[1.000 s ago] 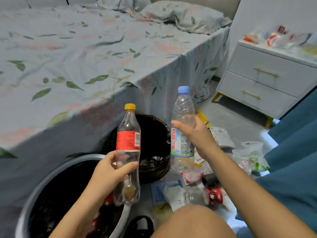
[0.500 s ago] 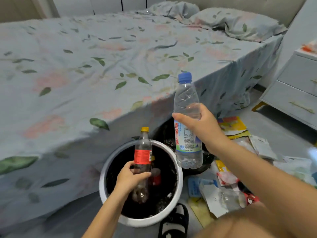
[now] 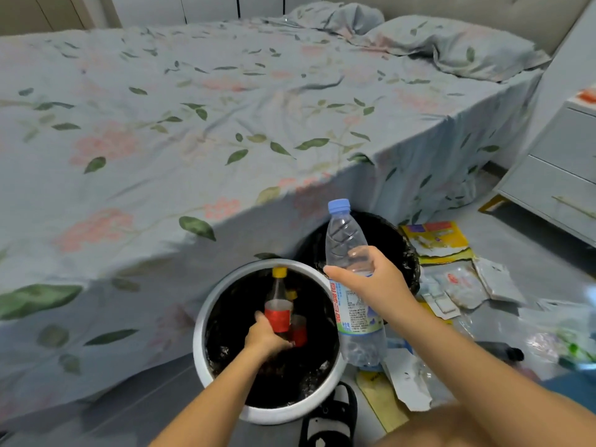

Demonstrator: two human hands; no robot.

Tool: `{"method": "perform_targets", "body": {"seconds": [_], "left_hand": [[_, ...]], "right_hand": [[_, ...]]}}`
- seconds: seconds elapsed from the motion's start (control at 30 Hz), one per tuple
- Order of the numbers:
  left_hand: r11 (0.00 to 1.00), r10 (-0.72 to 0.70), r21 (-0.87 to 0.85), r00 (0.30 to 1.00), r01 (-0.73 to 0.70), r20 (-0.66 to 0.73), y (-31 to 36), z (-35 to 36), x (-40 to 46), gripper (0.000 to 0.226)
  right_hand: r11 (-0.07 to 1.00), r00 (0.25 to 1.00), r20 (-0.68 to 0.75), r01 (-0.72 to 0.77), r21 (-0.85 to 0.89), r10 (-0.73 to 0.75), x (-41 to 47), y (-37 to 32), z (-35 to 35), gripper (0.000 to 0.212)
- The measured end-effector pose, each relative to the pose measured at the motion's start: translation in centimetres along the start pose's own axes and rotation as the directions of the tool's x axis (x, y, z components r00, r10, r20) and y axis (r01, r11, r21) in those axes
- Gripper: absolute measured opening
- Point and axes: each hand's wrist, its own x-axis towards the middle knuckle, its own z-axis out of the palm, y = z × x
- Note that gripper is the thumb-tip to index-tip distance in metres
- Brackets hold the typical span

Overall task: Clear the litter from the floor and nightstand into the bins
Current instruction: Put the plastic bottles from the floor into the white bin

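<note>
Both hands, left hand point(image 3: 267, 338) and right hand point(image 3: 374, 279), gripped bottles, red-labelled bottle point(image 3: 278, 312) inside the white bin point(image 3: 335, 379), while wrappers point(image 3: 458, 279) littered the floor.

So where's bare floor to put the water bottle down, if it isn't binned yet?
Bare floor shows between the yellow packet and the nightstand, and at lower left beside the white bin, below the bed sheet. Right of both bins, wrappers crowd the floor. The right hand holds the water bottle over the black bin.
</note>
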Motion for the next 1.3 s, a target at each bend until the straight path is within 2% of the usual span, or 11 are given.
{"method": "perform_targets", "body": {"seconds": [0.1,0.2,0.3,0.47,0.57,0.67,0.8,0.97,1.03,1.13,1.3], "left_hand": [[0.989,-0.102,0.115,0.992,0.094,0.068,-1.5,0.3,1.2,0.094],[0.910,-0.126,0.409,0.985,0.067,0.121,-1.7,-0.2,0.2,0.073],[0.813,-0.108,0.582,0.984,0.007,0.140,-0.8,-1.2,-0.3,0.066],[0.766,0.199,0.621,0.980,-0.165,0.014,2.5,-5.2,-3.0,0.044],[0.696,0.442,0.636,0.897,-0.334,-0.012,2.9,-7.4,-5.8,0.038],[0.595,0.588,0.663,0.808,-0.455,0.027,1.8,-8.8,-8.0,0.033],[0.480,0.619,0.767,0.784,-0.426,0.048,-0.7,-9.3,-8.8,0.032],[0.440,0.633,0.782,0.770,-0.441,0.079,-3.5,-9.0,-8.5,0.031],[0.399,0.694,0.766,0.712,-0.504,0.108,-4.8,-8.9,-8.1,0.030],[0.346,0.723,0.775,0.677,-0.529,0.139,-6.7,-8.7,-7.3,0.033],[0.264,0.800,0.774,0.579,-0.575,0.157,-8.8,-8.1,-6.6,0.035]], "right_hand": [[1.000,1.000,-0.009,-0.011,-0.005,0.011,0.1,0.7,-0.4,0.057],[1.000,1.000,-0.004,-0.016,-0.006,0.016,0.3,1.1,-0.4,0.057],[1.000,1.000,0.009,-0.017,0.003,0.017,0.5,1.2,-0.3,0.056],[1.000,0.998,0.069,-0.014,0.028,0.012,0.9,0.7,0.8,0.053],[0.998,0.997,0.053,0.061,0.005,-0.061,1.3,0.0,2.4,0.056],[0.992,0.991,0.043,0.125,-0.016,-0.124,2.0,-0.4,4.9,0.060],[0.959,0.978,0.116,0.195,-0.204,-0.175,3.4,1.4,10.2,0.059],[0.906,0.950,0.307,0.179,-0.385,-0.057,3.7,4.3,15.0,0.060],[0.893,0.944,0.328,0.145,-0.427,0.004,3.5,5.4,16.4,0.064],[0.900,0.940,0.338,0.100,-0.424,0.055,3.3,6.9,18.3,0.067],[0.837,0.928,0.366,0.149,-0.527,0.066,3.8,7.4,20.3,0.067]]}}
